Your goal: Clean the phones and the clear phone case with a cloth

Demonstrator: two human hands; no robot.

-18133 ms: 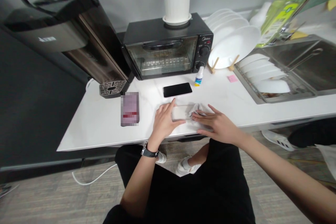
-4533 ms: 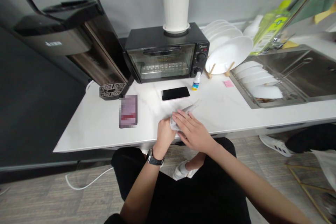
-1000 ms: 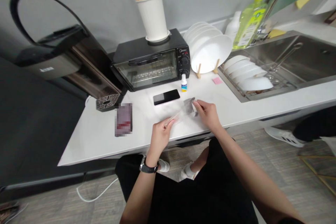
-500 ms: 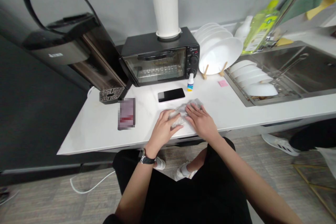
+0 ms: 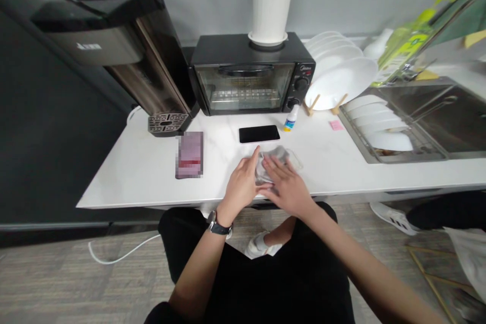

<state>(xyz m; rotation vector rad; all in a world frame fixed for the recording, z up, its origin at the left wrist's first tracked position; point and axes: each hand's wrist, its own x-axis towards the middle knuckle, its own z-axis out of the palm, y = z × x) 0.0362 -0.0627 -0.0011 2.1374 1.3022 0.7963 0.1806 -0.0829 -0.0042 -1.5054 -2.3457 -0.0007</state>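
At a Kitchen Counter (image 5: pixel 132 177), Two Hands Meet Over a Gray Cloth (image 5: pixel 281 151)

From the head camera, the only view, a person's right hand (image 5: pixel 287 183) lies across the crumpled cloth near the counter's front edge, its fingers straight and slightly parted, wrapped around nothing. The left hand (image 5: pixel 243 182) braces the cloth's left end with thumb and fingers spread; whether they pinch anything is hidden. A pale, see-through piece (image 5: pixel 298 162) pokes out past the cloth on the right, most of its shape covered.

The likeliest mishap is a slide. The counter looks smooth and the right hand only lies on top, so a hard sideways push could send cloth and see-through piece skidding, or, if pulled toward the body, over the front edge to the floor. Should the piece prove thin, uneven pressure might bend it.

Just beyond the cloth lies a phone (image 5: pixel 259 133), dark screen up, within range of a long stroke that could shove it toward the toaster oven (image 5: pixel 228 50). Off the phone's right end, a small white-and-blue bottle (image 5: pixel 290 118) stands upright on a narrow base; a stray knuckle might tip it, and its contents, if loosely capped, could spill toward the phone. Another person's sneaker (image 5: pixel 393 217) shows at right, close enough that a bump seems possible.
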